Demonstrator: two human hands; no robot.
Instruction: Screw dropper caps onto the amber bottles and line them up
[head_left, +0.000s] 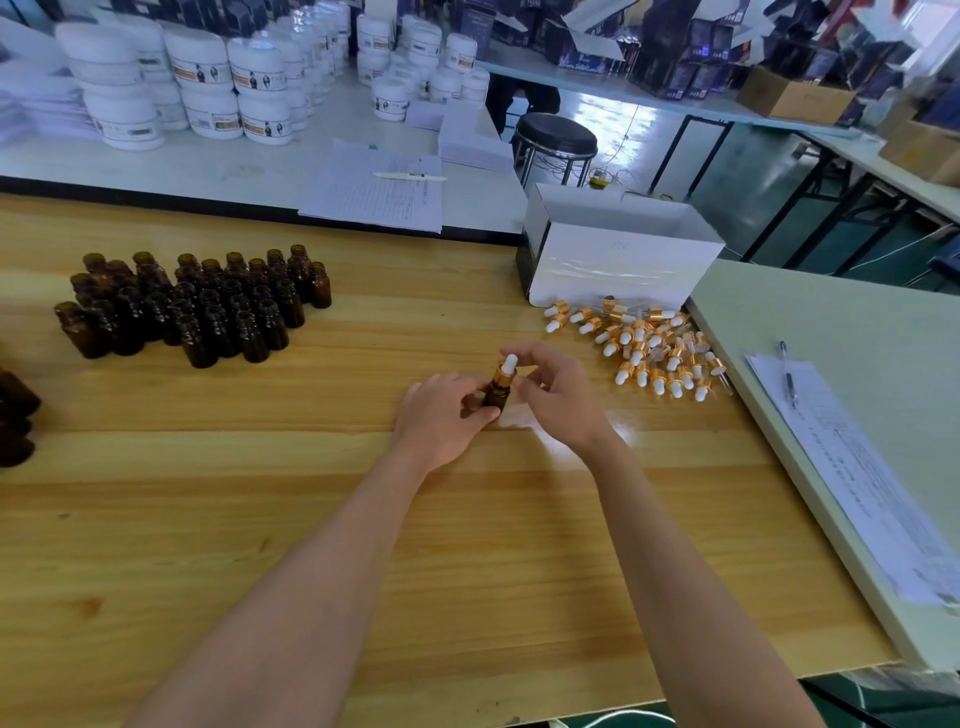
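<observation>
The left hand (441, 415) is clamped around the body of one amber bottle (496, 393), thumb and fingers curled on its lower part, holding it upright just above or on the wooden surface (311, 519); which of the two cannot be told. The right hand (556, 400) is closed on the dropper cap (506, 368) that sits on the bottle's neck, its fingertips pinching the gold collar while the white rubber bulb sticks up between them. Both forearms reach in from the near edge.

Just to the right of the hands lies a loose pile of dropper caps (649, 348), gold collars and white bulbs pointing all ways. Behind that pile stands a white box (623, 260), open at the top. Well to the left, a cluster of uncapped bottles (208, 306) stands upright in close rows, and a few more dark bottles (15, 415) show at the left edge.

On the pale surface to the right a printed sheet (857, 483) lies with a pen (787, 374) on it. Stacked white jars (208, 83) fill the far surface.
</observation>
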